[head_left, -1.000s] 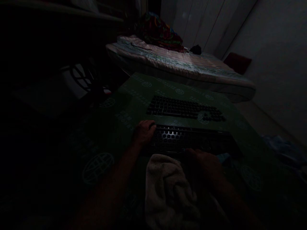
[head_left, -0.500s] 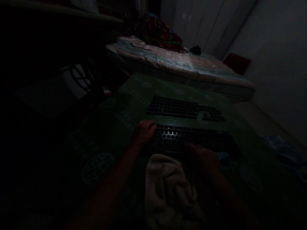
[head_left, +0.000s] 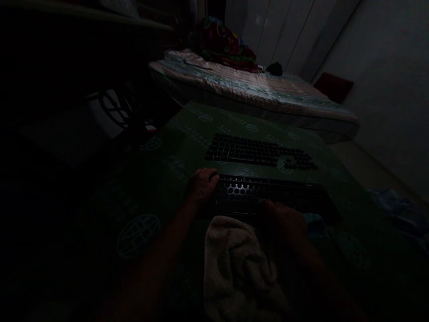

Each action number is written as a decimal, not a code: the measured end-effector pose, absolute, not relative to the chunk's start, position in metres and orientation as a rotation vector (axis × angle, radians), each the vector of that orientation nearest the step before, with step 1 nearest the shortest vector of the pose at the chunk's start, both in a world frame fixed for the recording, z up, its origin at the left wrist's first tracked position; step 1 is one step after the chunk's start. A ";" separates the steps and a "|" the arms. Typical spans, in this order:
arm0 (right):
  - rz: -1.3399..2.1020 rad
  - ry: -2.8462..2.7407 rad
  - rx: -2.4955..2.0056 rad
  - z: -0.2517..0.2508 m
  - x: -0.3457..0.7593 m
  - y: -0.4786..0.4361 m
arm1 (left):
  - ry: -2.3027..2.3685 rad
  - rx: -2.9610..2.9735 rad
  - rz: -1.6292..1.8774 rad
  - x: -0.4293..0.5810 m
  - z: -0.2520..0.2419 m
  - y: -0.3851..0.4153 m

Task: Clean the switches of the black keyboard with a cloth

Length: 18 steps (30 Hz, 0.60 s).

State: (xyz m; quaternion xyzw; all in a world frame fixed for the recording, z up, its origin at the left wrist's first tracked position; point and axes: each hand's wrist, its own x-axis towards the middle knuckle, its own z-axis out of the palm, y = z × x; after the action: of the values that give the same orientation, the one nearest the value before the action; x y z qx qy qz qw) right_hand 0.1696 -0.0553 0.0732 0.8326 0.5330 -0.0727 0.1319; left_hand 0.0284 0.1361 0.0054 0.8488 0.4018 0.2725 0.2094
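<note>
A black keyboard base (head_left: 239, 190) with rows of key holes and no keycaps on its left part lies on the green table. My left hand (head_left: 203, 184) is closed around its upper left end, the thumb along the edge. Over the base's near edge, my right hand (head_left: 284, 219) is curled; what its fingers hold is lost in the dark. Keycaps (head_left: 254, 150) lie behind the base, set out in a keyboard's layout. A crumpled beige cloth (head_left: 234, 264) lies in front of the base, between my forearms. By my right hand shows a blue item (head_left: 315, 225), too dark to name.
The green table (head_left: 174, 134) bears white globe prints. Beyond it stands a bed (head_left: 254, 89) with a red patterned blanket (head_left: 228, 49). A chair-like dark frame (head_left: 115, 109) is at left. Bluish fabric (head_left: 398, 210) lies at the right. The room is very dim.
The view has shifted very slightly. Both hands, the keyboard base and the cloth look the same as before.
</note>
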 end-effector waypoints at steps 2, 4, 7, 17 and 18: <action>-0.194 1.574 2.416 0.072 0.169 -0.053 | 1.122 2.356 0.758 0.028 0.006 0.136; -0.185 1.585 2.413 0.071 0.170 -0.053 | 1.129 2.352 0.754 0.028 0.006 0.136; -0.193 1.540 2.433 0.071 0.173 -0.055 | 1.128 2.359 0.753 0.028 0.006 0.136; -0.243 1.466 2.452 0.077 0.175 -0.054 | 1.134 2.347 0.765 0.028 0.006 0.135; -0.245 1.461 2.453 0.076 0.176 -0.054 | 1.131 2.348 0.764 0.028 0.006 0.135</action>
State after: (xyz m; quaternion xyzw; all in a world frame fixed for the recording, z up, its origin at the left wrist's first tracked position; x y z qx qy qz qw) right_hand 0.1756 -0.0540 0.0764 0.8479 0.5049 -0.0848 0.1375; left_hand 0.0283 0.1349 0.0056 0.8450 0.4071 0.2750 0.2113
